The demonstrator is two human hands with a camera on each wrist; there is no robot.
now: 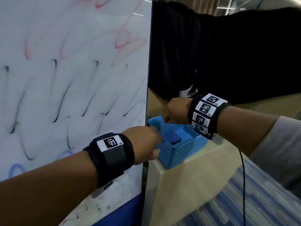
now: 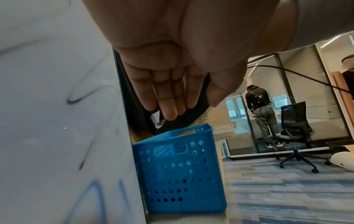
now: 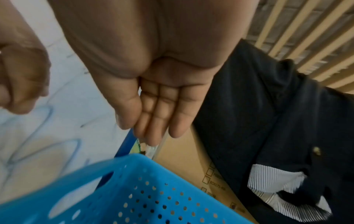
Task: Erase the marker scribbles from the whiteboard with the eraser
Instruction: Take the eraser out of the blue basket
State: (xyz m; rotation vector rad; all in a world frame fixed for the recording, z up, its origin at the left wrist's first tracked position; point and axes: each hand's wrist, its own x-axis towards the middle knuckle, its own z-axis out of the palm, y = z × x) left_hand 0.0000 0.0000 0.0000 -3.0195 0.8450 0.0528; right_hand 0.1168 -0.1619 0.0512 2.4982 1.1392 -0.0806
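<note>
Whiteboard (image 1: 73, 79) stood upright, smeared with red, black and blue scribbles (image 1: 57, 98). Blue perforated basket (image 1: 184, 154) just beside its right edge — eraser (image 1: 175, 137) lay inside. Left hand (image 2: 168, 91) and right hand (image 3: 159, 112) hovered over the basket, fingers straight, holding nothing.

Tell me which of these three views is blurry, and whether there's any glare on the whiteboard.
Head view: mostly sharp on the wrists, soft toward the edges, with a small bright reflection streak near the top of the whiteboard. Left wrist view: left hand and blue basket fairly clear, board edge smeared. Right wrist view: blurriest, basket rim streaked; right hand soft.
</note>
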